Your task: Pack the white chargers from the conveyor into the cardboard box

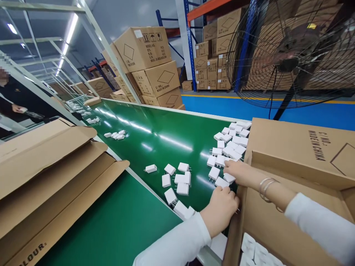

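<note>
A white plug adapter (222, 182) is being pinched on the green belt (155, 136), right at the near right edge, next to the open carton (280, 221). The left hand (220, 210) is curled over it, grip narrow, knuckles up. The right hand (235, 171) is laid just beyond, fingertips pressed on another adapter (229, 178); its grip is loose. A big pile of adapters (231, 142) is seen farther right, with scattered ones (177, 179) to the left. Flattened cartons (52, 173) are stacked near left.

You see small white plug adapters (231, 147) with metal prongs, lying scattered flat on the green belt beside the open carton.
</note>
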Motion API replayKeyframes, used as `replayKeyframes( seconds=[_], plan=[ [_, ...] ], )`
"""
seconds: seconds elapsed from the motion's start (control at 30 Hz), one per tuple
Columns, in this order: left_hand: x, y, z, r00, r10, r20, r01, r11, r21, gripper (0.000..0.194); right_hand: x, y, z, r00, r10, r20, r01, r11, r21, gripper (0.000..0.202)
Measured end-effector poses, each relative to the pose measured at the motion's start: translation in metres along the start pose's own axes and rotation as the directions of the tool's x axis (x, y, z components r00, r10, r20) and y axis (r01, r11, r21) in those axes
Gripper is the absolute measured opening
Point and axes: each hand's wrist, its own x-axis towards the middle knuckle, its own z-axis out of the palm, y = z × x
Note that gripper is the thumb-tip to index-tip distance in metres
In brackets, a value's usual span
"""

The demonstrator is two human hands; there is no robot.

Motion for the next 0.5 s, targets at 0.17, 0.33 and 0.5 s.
replayKeyframes(
  seconds=[0.17, 0.33, 0.5],
  plan=[
    [-0.033, -0.017, -0.019, 0.963, -0.257, -0.078, 0.211, 0.904, -0.372, 0.035, 0.012, 0.000, 0.004, 0.997, -0.047, -0.056, 0.050, 0.997, 0.065, 0.022],
    [-0.076, -0.023, -0.038, 0.782, -0.593, 0.191, 0.197, -0.057, -0.979, 0.060, -0.029, 0.007, -0.010, 0.986, -0.047, -0.161, 0.103, 0.927, 0.361, 0.032],
    [-0.085, 0.000, -0.032, 0.870, -0.376, 0.319, -0.105, -0.774, -0.625, 0.045, -0.096, -0.039, 0.008, 0.925, 0.059, -0.375, 0.313, 0.443, 0.840, 0.032]
  ],
)
